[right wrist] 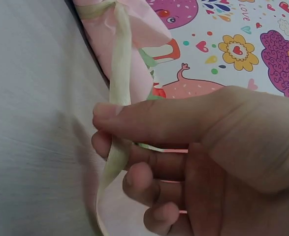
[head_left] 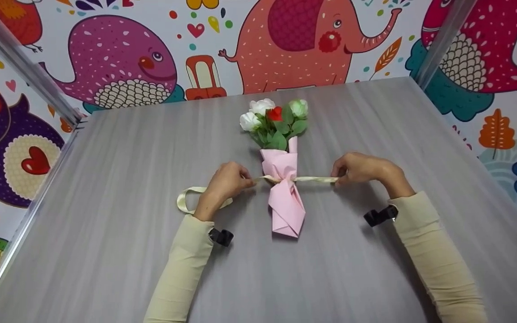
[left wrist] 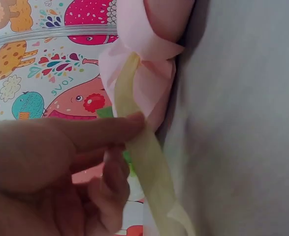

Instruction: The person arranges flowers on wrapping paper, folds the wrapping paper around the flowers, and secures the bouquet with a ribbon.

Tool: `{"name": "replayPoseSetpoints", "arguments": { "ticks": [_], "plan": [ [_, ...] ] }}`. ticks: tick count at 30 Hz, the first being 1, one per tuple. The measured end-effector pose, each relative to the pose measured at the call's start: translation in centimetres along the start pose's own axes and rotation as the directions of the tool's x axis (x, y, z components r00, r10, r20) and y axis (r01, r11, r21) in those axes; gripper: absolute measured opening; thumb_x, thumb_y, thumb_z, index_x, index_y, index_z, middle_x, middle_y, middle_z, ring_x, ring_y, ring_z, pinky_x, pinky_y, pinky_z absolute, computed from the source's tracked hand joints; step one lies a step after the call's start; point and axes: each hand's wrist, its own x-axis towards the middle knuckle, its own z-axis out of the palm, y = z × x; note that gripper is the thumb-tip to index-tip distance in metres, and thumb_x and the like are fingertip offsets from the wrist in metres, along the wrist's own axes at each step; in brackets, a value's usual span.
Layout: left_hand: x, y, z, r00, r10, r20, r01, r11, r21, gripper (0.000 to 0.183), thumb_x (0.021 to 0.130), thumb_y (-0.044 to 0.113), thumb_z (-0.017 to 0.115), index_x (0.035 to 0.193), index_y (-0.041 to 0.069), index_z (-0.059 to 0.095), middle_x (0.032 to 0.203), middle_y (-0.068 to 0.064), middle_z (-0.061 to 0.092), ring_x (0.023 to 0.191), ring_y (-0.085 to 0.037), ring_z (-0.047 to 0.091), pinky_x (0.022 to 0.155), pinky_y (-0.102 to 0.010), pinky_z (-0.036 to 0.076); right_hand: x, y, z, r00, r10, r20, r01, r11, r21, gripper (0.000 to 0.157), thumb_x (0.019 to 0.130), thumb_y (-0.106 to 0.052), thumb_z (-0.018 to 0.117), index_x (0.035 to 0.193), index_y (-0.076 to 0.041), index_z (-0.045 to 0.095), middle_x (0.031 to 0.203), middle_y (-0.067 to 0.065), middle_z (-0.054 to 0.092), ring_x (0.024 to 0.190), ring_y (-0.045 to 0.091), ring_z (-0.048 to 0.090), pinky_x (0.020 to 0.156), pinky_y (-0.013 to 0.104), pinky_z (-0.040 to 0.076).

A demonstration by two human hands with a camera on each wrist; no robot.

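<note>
A small bouquet wrapped in pink paper (head_left: 284, 204) lies on the table, with white flowers (head_left: 262, 106), a red one (head_left: 274, 114) and green leaves at its far end. A pale yellow ribbon (head_left: 314, 179) crosses its gathered waist and stretches out to both sides. My left hand (head_left: 228, 181) pinches the ribbon's left part between thumb and finger, near the paper. On the other side my right hand (head_left: 359, 168) pinches the right part (right wrist: 120, 73) between thumb and forefinger, farther out. Past the left fingers, the ribbon's tail (head_left: 189, 199) loops on the table beside the left wrist.
The grey wood-grain table (head_left: 128, 157) runs under everything. Walls printed with cartoon animals (head_left: 119, 58) stand behind and at both sides, with metal posts (head_left: 447, 45) at the corners. A black wrist camera (head_left: 380, 216) is strapped at each sleeve.
</note>
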Motion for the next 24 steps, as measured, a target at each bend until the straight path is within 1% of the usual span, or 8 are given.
{"name": "replayPoseSetpoints", "arguments": {
  "ticks": [4,6,8,10,12,15,19,24],
  "plan": [
    [0.0,0.2,-0.2,1.0,0.002,0.015,0.0,0.992,-0.127,0.019,0.093,0.021,0.071,0.089,0.003,0.078,0.07,0.001,0.065,0.062,-0.009,0.053,0.055,-0.02,0.04,-0.6,0.1,-0.4,0.997,0.049,0.055,-0.05,0.999,0.012,0.011,0.084,-0.007,0.074,0.093,-0.002,0.073,0.087,0.006,0.071,0.072,0.01,0.052,0.065,0.025,0.043],
    [0.1,0.3,-0.3,1.0,-0.012,0.028,0.018,0.976,-0.219,0.019,0.095,0.019,0.068,0.093,0.001,0.077,0.072,0.0,0.065,0.061,-0.009,0.056,0.055,-0.021,0.044,-1.0,0.2,-0.7,0.994,0.08,0.08,-0.082,0.997,0.014,0.011,0.084,-0.007,0.074,0.093,-0.002,0.072,0.086,0.004,0.069,0.073,0.012,0.051,0.065,0.026,0.042],
    [0.1,0.4,-0.3,0.999,-0.026,0.034,0.035,0.949,-0.314,0.018,0.096,0.015,0.066,0.096,0.0,0.075,0.074,-0.002,0.065,0.059,-0.009,0.059,0.056,-0.023,0.05,-1.3,0.4,-1.0,0.99,0.11,0.09,-0.111,0.994,0.012,0.01,0.084,-0.008,0.073,0.093,-0.003,0.072,0.085,0.003,0.067,0.074,0.013,0.051,0.065,0.026,0.042],
    [0.2,0.5,-0.2,0.998,-0.042,0.047,0.057,0.91,-0.411,0.018,0.095,0.012,0.063,0.1,-0.001,0.074,0.076,-0.003,0.065,0.057,-0.009,0.062,0.059,-0.028,0.056,-1.5,0.5,-1.2,0.989,0.126,0.081,-0.128,0.992,0.01,0.008,0.085,-0.009,0.073,0.091,-0.004,0.072,0.084,0.002,0.065,0.075,0.014,0.05,0.066,0.027,0.042],
    [0.2,0.6,-0.1,0.997,-0.051,0.057,0.072,0.877,-0.475,0.02,0.094,0.011,0.062,0.102,-0.003,0.073,0.077,-0.004,0.066,0.055,-0.01,0.063,0.063,-0.033,0.06,-1.7,0.5,-1.4,0.989,0.136,0.063,-0.137,0.991,0.009,0.006,0.085,-0.009,0.073,0.09,-0.005,0.071,0.082,0.001,0.063,0.075,0.015,0.05,0.066,0.028,0.041],
    [0.2,0.8,0.1,0.995,-0.072,0.064,0.094,0.869,-0.486,0.024,0.093,0.018,0.068,0.101,-0.003,0.074,0.079,-0.005,0.067,0.054,-0.01,0.064,0.065,-0.037,0.061,-1.9,0.4,-1.6,0.99,0.132,0.047,-0.134,0.991,0.029,0.006,0.085,-0.009,0.073,0.089,-0.006,0.071,0.079,-0.001,0.062,0.074,0.014,0.049,0.066,0.028,0.04],
    [0.3,1.1,0.8,0.995,-0.097,0.034,0.102,0.893,-0.439,0.028,0.089,0.029,0.076,0.096,0.001,0.076,0.079,-0.006,0.069,0.051,-0.01,0.064,0.062,-0.036,0.06,-2.1,0.0,-1.7,0.992,0.121,0.037,-0.121,0.992,0.022,0.006,0.085,-0.009,0.074,0.089,-0.005,0.073,0.077,-0.001,0.064,0.071,0.014,0.049,0.065,0.028,0.041],
    [0.3,1.4,1.4,0.995,-0.084,-0.052,0.053,0.896,-0.442,0.018,0.092,0.021,0.072,0.09,0.003,0.075,0.073,-0.003,0.065,0.051,-0.01,0.063,0.057,-0.031,0.057,-2.3,-0.8,-2.0,0.994,0.11,0.026,-0.111,0.993,0.029,0.011,0.089,-0.014,0.072,0.088,-0.003,0.076,0.071,0.001,0.067,0.063,0.011,0.053,0.06,0.028,0.045]
  ]
}}
